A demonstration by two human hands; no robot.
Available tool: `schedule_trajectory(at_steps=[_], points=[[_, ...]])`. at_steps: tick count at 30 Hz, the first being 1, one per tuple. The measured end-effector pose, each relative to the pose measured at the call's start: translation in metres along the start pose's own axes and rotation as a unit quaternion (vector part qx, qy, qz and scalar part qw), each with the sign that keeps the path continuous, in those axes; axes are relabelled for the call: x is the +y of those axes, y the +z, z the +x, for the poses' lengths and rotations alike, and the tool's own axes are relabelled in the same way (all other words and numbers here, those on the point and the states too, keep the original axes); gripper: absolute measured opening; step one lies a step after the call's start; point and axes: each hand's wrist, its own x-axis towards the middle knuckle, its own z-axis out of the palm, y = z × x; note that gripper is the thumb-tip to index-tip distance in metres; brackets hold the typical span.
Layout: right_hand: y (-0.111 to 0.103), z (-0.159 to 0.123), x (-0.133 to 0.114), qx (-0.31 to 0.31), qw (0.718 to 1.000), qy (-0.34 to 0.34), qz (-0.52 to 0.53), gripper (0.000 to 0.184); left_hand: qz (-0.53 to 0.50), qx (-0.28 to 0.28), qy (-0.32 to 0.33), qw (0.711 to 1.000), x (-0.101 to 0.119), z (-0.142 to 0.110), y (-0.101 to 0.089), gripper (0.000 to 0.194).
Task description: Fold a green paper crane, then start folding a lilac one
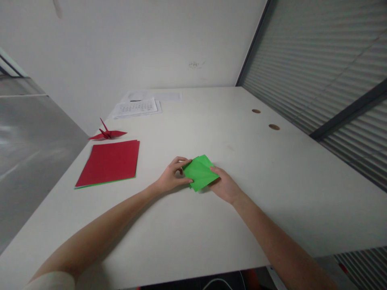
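A folded green paper (200, 172) lies on the white table (211, 225) in the middle. My left hand (172, 176) pinches its left edge, with fingers curled round the corner. At the paper's right side my right hand (225, 186) holds the edge, thumb on top and the other fingers hidden under the sheet. Both forearms reach in from the near edge.
A stack of red paper sheets (110, 162) with a green one beneath lies to the left. Behind it stands a red paper crane (106, 133). White printed sheets (137, 107) lie at the far end by the wall. Two round holes (274, 127) mark the table's right side.
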Motion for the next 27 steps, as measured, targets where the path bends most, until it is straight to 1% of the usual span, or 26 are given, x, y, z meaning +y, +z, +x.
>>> schedule_trajectory(at_steps=[2, 4, 6, 9, 11, 13, 15, 19, 23, 25, 27], points=[[-0.002, 0.0, 0.001, -0.012, 1.0, 0.005, -0.014, 0.038, 0.02, -0.004, -0.002, 1.0, 0.0, 0.0, -0.001, 0.069], [-0.004, 0.0, 0.003, -0.032, 0.999, 0.029, -0.028, 0.041, 0.049, -0.025, 0.002, 0.998, 0.0, 0.0, -0.002, 0.071], [-0.005, 0.001, 0.006, -0.047, 0.997, 0.056, -0.039, 0.043, 0.092, -0.063, 0.014, 0.994, 0.0, 0.0, -0.005, 0.075], [-0.005, 0.001, 0.008, -0.055, 0.996, 0.056, -0.049, 0.046, 0.15, -0.12, 0.029, 0.981, 0.002, 0.002, -0.011, 0.075], [-0.003, 0.001, 0.007, -0.061, 0.995, 0.052, -0.054, 0.052, 0.151, -0.145, 0.029, 0.977, 0.003, 0.003, -0.015, 0.07], [-0.001, 0.0, 0.005, -0.071, 0.994, 0.064, -0.057, 0.058, 0.134, -0.155, 0.03, 0.978, 0.005, 0.004, -0.016, 0.066], [0.002, -0.002, 0.003, -0.085, 0.992, 0.076, -0.058, 0.064, 0.121, -0.152, 0.033, 0.98, 0.005, 0.004, -0.016, 0.063], [0.008, -0.006, -0.002, -0.109, 0.99, 0.085, -0.04, 0.072, 0.119, -0.123, 0.022, 0.985, 0.002, 0.003, -0.015, 0.064], [0.011, -0.007, -0.006, -0.109, 0.992, 0.054, -0.035, 0.08, 0.101, -0.074, 0.011, 0.992, -0.003, 0.003, -0.011, 0.063], [0.011, -0.007, -0.005, -0.107, 0.993, 0.031, -0.041, 0.077, 0.078, -0.053, 0.011, 0.995, -0.003, 0.003, -0.01, 0.061], [0.009, -0.006, -0.002, -0.11, 0.993, 0.02, -0.036, 0.067, 0.063, -0.044, 0.022, 0.997, -0.002, 0.003, -0.009, 0.059]])
